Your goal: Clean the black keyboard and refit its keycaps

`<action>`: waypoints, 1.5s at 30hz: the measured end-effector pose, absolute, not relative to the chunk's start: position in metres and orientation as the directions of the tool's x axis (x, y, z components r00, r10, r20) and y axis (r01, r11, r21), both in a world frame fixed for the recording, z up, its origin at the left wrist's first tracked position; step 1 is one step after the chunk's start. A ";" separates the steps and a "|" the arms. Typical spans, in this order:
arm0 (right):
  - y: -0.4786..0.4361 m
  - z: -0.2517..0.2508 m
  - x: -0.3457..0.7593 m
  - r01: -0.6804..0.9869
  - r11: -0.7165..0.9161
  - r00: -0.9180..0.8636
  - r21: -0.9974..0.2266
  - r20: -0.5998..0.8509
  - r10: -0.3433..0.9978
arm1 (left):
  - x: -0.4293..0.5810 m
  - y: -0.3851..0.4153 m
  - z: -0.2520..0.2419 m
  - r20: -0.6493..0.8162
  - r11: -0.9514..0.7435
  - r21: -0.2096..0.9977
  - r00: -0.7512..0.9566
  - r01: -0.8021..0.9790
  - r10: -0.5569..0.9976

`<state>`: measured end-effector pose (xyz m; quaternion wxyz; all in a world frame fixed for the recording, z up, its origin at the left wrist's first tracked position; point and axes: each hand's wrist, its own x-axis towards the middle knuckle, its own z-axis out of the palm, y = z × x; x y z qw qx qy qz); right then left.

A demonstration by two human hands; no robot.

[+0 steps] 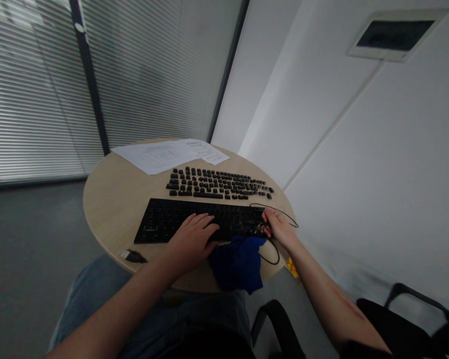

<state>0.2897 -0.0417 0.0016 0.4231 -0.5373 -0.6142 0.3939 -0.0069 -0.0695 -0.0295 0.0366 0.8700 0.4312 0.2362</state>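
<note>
A black keyboard lies near the front of the round table, and its keys look mostly bare of caps. My left hand rests flat on its middle, fingers stretched out. Over the keyboard's right end, my right hand is pinched around a small dark tool with a shiny end, its exact kind too blurred to tell. Behind the keyboard, loose black keycaps are set out in rows. A crumpled blue cloth hangs over the front edge, just below the keyboard.
White printed papers lie at the back of the wooden table. A USB plug sits at the front left edge. A thin black cable loops on the right. Chair armrests stand below, with a wall close on the right.
</note>
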 end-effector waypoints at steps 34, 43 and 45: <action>-0.051 -0.014 0.277 0.489 0.215 -0.117 -0.846 0.180 0.977 | -0.007 -0.071 -0.027 0.354 -0.612 0.258 0.516 0.748 0.780; -0.053 -0.024 0.273 0.324 0.145 0.066 -0.935 0.175 0.982 | -0.008 -0.070 -0.028 0.391 -0.622 0.274 0.505 0.734 0.769; -0.050 -0.029 0.271 0.220 0.136 0.134 -0.966 0.168 0.977 | -0.009 -0.069 -0.029 0.387 -0.620 0.275 0.506 0.735 0.771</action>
